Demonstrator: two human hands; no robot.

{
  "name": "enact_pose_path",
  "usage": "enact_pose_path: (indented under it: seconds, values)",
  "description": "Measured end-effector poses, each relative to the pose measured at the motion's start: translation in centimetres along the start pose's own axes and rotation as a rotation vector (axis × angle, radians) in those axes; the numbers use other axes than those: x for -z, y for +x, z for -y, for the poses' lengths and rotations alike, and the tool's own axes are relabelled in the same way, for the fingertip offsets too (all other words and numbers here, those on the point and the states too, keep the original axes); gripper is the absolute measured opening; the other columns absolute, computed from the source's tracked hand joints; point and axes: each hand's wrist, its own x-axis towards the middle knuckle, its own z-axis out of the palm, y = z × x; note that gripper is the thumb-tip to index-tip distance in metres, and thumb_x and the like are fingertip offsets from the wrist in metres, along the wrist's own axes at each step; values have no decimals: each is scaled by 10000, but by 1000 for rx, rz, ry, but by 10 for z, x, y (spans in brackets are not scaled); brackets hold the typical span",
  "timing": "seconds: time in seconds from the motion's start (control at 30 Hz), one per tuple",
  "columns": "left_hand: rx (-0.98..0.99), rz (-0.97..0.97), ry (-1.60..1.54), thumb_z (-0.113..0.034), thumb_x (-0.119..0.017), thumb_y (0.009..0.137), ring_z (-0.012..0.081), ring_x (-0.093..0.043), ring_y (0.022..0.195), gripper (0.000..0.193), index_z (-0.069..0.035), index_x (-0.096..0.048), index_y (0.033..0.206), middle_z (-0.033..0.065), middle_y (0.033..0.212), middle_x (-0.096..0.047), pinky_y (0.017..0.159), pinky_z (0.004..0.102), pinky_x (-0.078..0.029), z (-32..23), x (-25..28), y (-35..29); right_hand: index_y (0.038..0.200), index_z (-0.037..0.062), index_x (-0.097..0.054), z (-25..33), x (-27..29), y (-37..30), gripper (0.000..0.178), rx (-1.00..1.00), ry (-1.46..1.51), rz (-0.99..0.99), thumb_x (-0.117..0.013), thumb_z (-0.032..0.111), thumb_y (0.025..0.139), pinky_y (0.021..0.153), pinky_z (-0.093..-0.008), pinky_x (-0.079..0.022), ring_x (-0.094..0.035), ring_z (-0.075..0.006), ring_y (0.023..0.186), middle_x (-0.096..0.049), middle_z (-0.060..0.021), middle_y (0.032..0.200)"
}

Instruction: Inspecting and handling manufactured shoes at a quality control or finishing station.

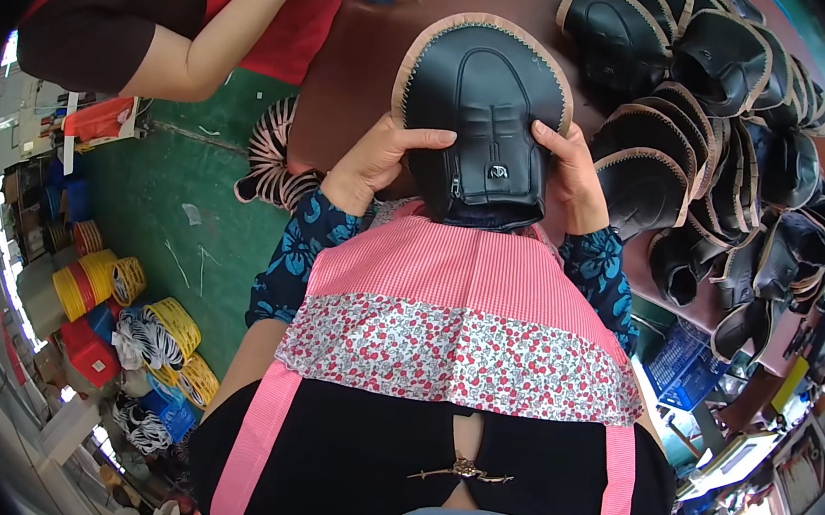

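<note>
Here, a black shoe upper (493, 90) in the grip of left hand (380, 157) and right hand (576, 177)

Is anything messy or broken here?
A little messy: a pale scrap and thin strands lie loose on the green floor, looking like dropped litter. The black shoe piece being held shows no obvious damage on the side facing up.
</note>
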Motion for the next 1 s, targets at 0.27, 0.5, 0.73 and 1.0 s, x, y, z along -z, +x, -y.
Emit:
enact_pose_path:
  seconds: [0.27,0.5,0.73,1.0]
  values:
    - [-3,-67,-116,-20,-854,961,225,-758,1198,461,-15,-735,1406,96,1300,-796,1055,385,-620,36,31,1,1299,0,-765,-15,-2,4,323,-26,-14,-34,-812,205,1055,960,-343,-656,-809,-184,1007,-833,-89,1155]
    - [124,-74,-384,-243,-828,1052,276,-743,1268,543,19,-653,1494,125,1408,-755,1161,463,-590,57,176,85,1632,28,-525,-54,31,24,622,72,-385,-130,-726,322,1123,1234,-387,-444,-617,-222,1389,-657,-123,1501]
    - [-152,-726,518,-317,-884,989,264,-700,1060,509,16,-678,1315,119,1179,-736,946,395,-566,63,280,179,1639,-24,-470,-123,49,-23,1072,115,-1565,-255,-952,519,851,1260,-533,-433,-437,-485,1560,-382,-349,1674]
    - [-551,-643,1078,-373,-914,931,389,-521,1378,662,-73,-625,1446,226,1530,-498,1154,516,-454,116,121,57,1558,-45,-567,-131,67,-27,560,415,-1371,-493,-581,-8,999,1222,-509,-483,-600,-496,1421,-627,-319,1526]
